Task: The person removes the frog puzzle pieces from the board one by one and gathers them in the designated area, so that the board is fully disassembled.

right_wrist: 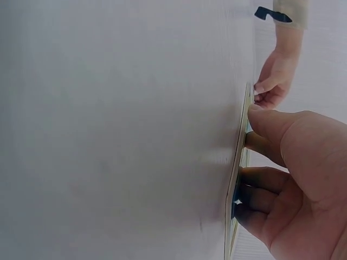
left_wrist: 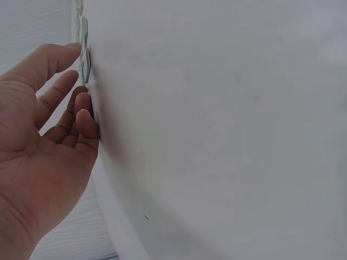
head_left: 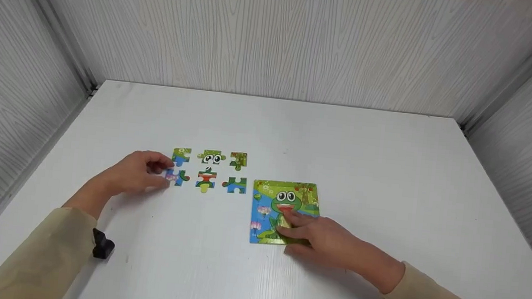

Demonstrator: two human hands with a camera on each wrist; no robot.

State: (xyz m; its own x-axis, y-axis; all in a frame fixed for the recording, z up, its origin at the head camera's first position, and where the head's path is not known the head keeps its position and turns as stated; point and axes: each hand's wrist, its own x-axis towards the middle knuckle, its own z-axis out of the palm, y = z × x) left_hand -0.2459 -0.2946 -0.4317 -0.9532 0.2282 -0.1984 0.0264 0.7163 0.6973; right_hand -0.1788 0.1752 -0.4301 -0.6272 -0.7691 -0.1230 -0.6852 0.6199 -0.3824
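Note:
Several frog-picture jigsaw pieces lie in two short rows on the white table. My left hand [head_left: 139, 172] is at the left end of these rows, thumb and index fingertips at the edge of the lower-left jigsaw piece [head_left: 177, 177] with the pink flower. In the left wrist view, that hand's fingers bend loosely beside thin piece edges. Right of the rows lies a square frog puzzle board [head_left: 265, 198]. My right hand [head_left: 328, 241] rests on its lower right part, fingertips on the frog picture and thumb near the front edge. This hand hides the board's lower right corner.
Above the lower-left piece is a green-and-blue corner piece [head_left: 181, 156]. An eyes piece [head_left: 211, 157] and a mouth piece [head_left: 206, 181] form the middle column, with a tree piece [head_left: 238, 160] and a green-blue piece [head_left: 235, 185] to their right. Pale wood-grain panels [head_left: 281, 38] enclose the table.

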